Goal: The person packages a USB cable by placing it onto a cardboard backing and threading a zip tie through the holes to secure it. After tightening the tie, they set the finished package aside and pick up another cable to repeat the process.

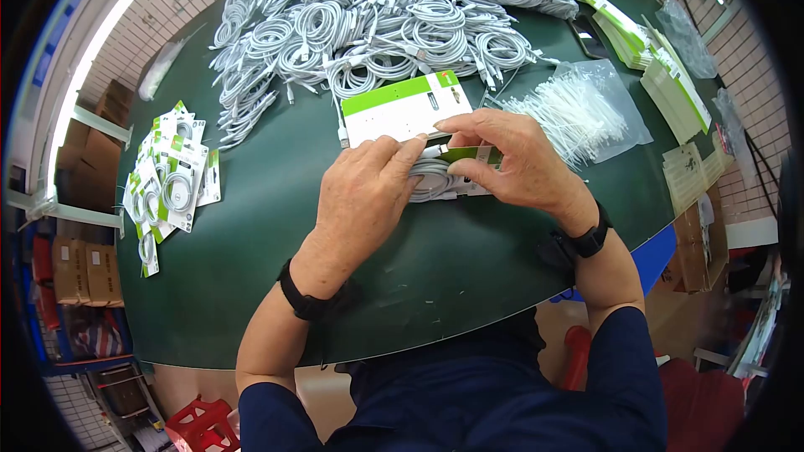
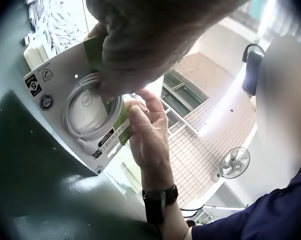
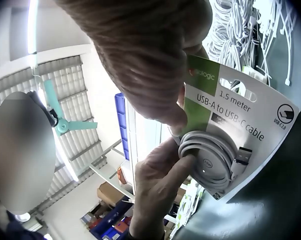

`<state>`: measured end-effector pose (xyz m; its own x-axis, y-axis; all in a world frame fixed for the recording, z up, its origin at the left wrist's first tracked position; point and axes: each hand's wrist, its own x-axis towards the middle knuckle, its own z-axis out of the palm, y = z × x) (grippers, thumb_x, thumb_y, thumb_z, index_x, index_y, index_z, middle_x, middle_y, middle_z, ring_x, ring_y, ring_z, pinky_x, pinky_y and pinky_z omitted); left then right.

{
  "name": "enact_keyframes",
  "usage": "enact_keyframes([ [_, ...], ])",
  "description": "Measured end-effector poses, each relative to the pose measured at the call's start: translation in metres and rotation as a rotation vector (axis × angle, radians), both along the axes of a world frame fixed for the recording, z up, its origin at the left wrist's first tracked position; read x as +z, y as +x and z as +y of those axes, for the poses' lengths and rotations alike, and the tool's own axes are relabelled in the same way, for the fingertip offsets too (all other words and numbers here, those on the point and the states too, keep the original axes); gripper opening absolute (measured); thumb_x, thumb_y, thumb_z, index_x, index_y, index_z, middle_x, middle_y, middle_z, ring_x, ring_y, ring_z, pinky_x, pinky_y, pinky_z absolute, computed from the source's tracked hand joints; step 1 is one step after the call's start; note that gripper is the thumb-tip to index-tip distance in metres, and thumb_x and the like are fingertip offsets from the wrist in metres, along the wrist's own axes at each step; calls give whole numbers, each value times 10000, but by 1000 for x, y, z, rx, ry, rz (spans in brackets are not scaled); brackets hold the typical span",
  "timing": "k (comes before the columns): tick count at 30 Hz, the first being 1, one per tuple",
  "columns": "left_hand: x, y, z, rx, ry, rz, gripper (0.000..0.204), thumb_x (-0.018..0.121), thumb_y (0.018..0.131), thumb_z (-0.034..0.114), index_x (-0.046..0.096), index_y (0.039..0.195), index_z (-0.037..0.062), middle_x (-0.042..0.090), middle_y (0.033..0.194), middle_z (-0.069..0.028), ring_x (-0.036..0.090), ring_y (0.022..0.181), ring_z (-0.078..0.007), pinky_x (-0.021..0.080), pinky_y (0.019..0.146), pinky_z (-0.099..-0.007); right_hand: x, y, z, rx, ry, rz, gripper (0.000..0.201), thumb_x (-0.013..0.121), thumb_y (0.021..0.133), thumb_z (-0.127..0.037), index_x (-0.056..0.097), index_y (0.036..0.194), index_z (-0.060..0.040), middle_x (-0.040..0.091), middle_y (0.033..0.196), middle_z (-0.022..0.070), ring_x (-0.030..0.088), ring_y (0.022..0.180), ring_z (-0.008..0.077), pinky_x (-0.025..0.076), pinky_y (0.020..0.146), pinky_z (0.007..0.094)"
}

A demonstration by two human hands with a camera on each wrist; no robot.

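Note:
Both hands hold a white and green card (image 3: 225,102) printed "USB-A to USB-C cable", tilted up over the table. A coiled white USB cable (image 3: 206,157) is mounted on its front, one connector lying near the card's edge. In the head view my left hand (image 1: 364,188) grips the card's left side at the coil, fingertips beside a white connector (image 1: 433,151). My right hand (image 1: 523,155) pinches the green end between thumb and fingers. Just beyond the hands lie more white and green cards (image 1: 394,117), partly covered by the fingers.
A large heap of coiled white cables (image 1: 335,25) covers the far side of the green table (image 1: 251,301). Carded cables (image 1: 172,180) are piled at left. White cable ties (image 1: 578,113) spill from a plastic bag at right, near a phone (image 1: 590,37) and stacked cards (image 1: 674,88).

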<state>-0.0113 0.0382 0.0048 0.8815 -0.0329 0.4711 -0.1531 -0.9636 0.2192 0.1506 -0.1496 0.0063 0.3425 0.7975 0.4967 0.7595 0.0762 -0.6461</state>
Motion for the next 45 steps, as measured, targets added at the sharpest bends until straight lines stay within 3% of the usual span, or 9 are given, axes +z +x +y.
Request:
enact_keyframes([
  [6,-12,6,-6,-47,-28,-102,529,796,794,34,672,1307,60,684,995,-102,672,879,-311,530,760,-418,0,-10,6,-52,68,-361,330,860,780,-154,747,1086,-107,704,901,35,686,831,262,568,711,384],
  [12,-10,9,-8,-50,-141,-106,522,773,758,-21,669,1263,57,690,987,-114,674,879,-328,530,765,-430,-3,-10,9,-76,85,-468,249,826,805,-123,650,975,-74,663,910,61,657,840,274,521,726,401],
  [24,-18,9,4,-41,-123,-233,356,830,736,-11,696,1058,62,751,1039,-95,723,898,-306,566,778,-406,-6,-5,7,-116,-2,-290,220,793,826,-81,598,929,-83,634,865,84,622,827,323,470,731,440],
  [45,-21,13,10,-62,0,-258,339,827,706,-1,720,1018,78,757,995,-78,746,842,-274,591,701,-379,-11,-7,8,-82,5,-305,227,765,793,19,573,886,-59,687,1004,87,636,891,300,471,756,420],
])
